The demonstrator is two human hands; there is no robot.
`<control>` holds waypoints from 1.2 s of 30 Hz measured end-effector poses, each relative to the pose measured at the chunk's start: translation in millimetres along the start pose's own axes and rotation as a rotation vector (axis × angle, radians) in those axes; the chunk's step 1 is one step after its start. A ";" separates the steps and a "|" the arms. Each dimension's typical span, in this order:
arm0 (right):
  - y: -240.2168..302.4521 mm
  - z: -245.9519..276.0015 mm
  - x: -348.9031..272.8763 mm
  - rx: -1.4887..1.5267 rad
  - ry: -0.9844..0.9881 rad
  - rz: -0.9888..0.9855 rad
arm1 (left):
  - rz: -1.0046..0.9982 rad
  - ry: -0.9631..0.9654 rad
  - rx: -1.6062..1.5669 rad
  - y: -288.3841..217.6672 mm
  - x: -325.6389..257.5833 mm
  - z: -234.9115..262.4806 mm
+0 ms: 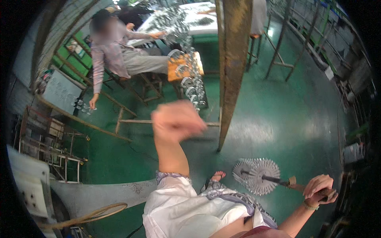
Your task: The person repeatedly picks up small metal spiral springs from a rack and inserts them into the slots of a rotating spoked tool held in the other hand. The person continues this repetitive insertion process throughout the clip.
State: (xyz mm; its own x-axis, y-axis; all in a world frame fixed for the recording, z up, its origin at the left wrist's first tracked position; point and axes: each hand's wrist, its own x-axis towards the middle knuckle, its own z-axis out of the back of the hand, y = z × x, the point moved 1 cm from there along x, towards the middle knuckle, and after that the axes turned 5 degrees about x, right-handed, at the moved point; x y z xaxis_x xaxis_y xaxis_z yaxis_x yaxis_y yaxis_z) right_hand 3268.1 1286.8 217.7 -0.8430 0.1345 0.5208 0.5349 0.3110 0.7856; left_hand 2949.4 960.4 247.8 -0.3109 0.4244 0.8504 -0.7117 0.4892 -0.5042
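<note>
My right hand [319, 187] is wrapped round the end of a dark rod [279, 181] at the lower right. On the rod's other end sits a round grey metal rack [260, 174] ringed with many thin prongs, held low above the floor. My left hand [178, 121] is raised in the middle, smeared by motion, so its fingers cannot be made out. Just beyond it in the picture, a string of shiny metal rings [189, 85] runs down past an orange-topped stool [180, 67]. Whether the hand touches them I cannot tell.
A rusty upright post [234, 59] stands ahead of me. At the far left a seated co-worker [115, 51] reaches toward small shiny pieces. Behind, a white table [198, 23] bears heaped metal parts. A yellowish hose [95, 214] loops at lower left; metal frames [283, 43] stand right.
</note>
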 end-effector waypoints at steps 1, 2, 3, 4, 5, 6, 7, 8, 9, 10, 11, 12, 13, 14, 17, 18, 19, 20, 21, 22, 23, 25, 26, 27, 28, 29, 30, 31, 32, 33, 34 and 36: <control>-1.3 -0.9 1.8 -0.003 -0.016 0.023 | -0.094 -0.127 0.235 -7.5 18.9 23.1; -1.5 -1.5 3.6 -0.019 -0.048 0.037 | 0.053 -0.413 0.336 -11.4 35.6 31.7; -2.8 -3.4 5.9 -0.028 -0.061 0.039 | 0.091 -0.530 0.420 -8.6 54.6 49.4; -3.3 -7.6 10.2 -0.034 -0.071 0.038 | 0.117 -0.638 0.440 -6.0 75.2 69.2; -7.9 -9.5 12.0 -0.037 -0.083 0.043 | 0.056 -0.680 0.419 -2.7 95.1 84.8; -11.6 -9.6 9.3 -0.034 -0.101 0.060 | 0.016 -0.703 0.376 1.2 116.3 95.1; -11.9 -9.8 5.3 -0.035 -0.126 0.072 | 0.021 -0.669 0.390 7.0 134.8 110.4; -11.7 -10.2 3.9 -0.038 -0.151 0.085 | 0.018 -0.660 0.346 6.5 154.5 116.4; -10.6 -13.9 5.8 -0.047 -0.161 0.084 | 0.034 -0.662 0.347 10.8 170.7 129.8; -9.5 -15.9 5.8 -0.049 -0.174 0.083 | 0.051 -0.665 0.349 13.4 185.3 143.0; -8.7 -16.8 6.3 -0.038 -0.175 0.079 | 0.072 -0.609 0.337 4.5 198.1 151.1; -9.1 -17.0 7.2 -0.025 -0.175 0.074 | 0.094 -0.554 0.327 -7.0 210.8 157.1; -9.4 -16.6 4.9 -0.029 -0.175 0.077 | 0.124 -0.492 0.293 -7.4 221.7 156.7; -10.0 -14.5 2.5 -0.031 -0.173 0.081 | 0.151 -0.465 0.282 -9.8 230.4 154.7; -10.9 -10.5 0.8 -0.001 -0.148 0.072 | 0.151 -0.349 0.204 -7.4 250.8 150.5; -11.0 -10.2 1.0 0.015 -0.136 0.066 | 0.174 -0.357 0.208 -6.5 252.4 149.2; -10.8 -11.0 1.6 0.011 -0.136 0.066 | 0.199 -0.365 0.214 -8.3 254.4 145.4; -10.2 -12.5 2.1 0.007 -0.136 0.065 | 0.223 -0.374 0.221 -8.9 255.6 143.1; -9.7 -13.8 2.4 0.003 -0.137 0.065 | 0.228 -0.362 0.188 -6.4 256.9 145.4; -9.5 -14.6 3.1 0.010 -0.135 0.065 | 0.233 -0.350 0.161 -7.3 259.1 148.7; -9.3 -15.2 3.8 0.016 -0.133 0.065 | 0.238 -0.339 0.135 -8.6 260.5 150.3; -9.6 -14.5 3.3 0.024 -0.124 0.061 | 0.270 -0.355 0.084 -11.6 262.9 146.6; -9.8 -12.1 2.6 0.024 -0.116 0.057 | 0.287 -0.363 0.055 -11.8 263.3 144.6; -10.2 -11.0 2.1 0.026 -0.107 0.053 | 0.260 -0.334 0.043 -7.5 264.4 150.8; -10.4 -11.6 1.8 0.023 -0.112 0.056 | 0.232 -0.305 0.030 -0.3 266.4 162.6; -10.2 -12.1 1.8 0.020 -0.117 0.060 | 0.204 -0.276 0.019 0.7 267.7 164.8; -9.9 -12.5 1.9 0.018 -0.121 0.063 | 0.151 -0.280 0.017 2.3 268.3 164.5; -9.5 -13.1 1.8 0.010 -0.126 0.065 | 0.097 -0.285 0.016 -0.2 267.9 157.3; -9.1 -13.5 1.8 0.002 -0.130 0.067 | 0.044 -0.289 0.015 -1.9 267.6 153.4; -9.0 -13.7 1.8 -0.006 -0.134 0.069 | 0.064 -0.297 -0.002 -0.6 267.4 157.2; -9.5 -12.8 1.2 -0.003 -0.130 0.069 | 0.084 -0.306 -0.018 3.0 266.6 166.8; -10.1 -10.5 0.5 0.004 -0.120 0.075 | 0.120 -0.323 -0.048 9.3 266.4 192.4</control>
State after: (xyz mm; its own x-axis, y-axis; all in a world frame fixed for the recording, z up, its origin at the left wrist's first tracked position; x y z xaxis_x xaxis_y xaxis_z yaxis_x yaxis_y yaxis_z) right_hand 3262.8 1273.8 213.6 -0.8018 0.2691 0.5336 0.5963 0.3001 0.7446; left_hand 2738.8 931.4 498.6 -0.5795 0.2220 0.7842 -0.6299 0.4886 -0.6038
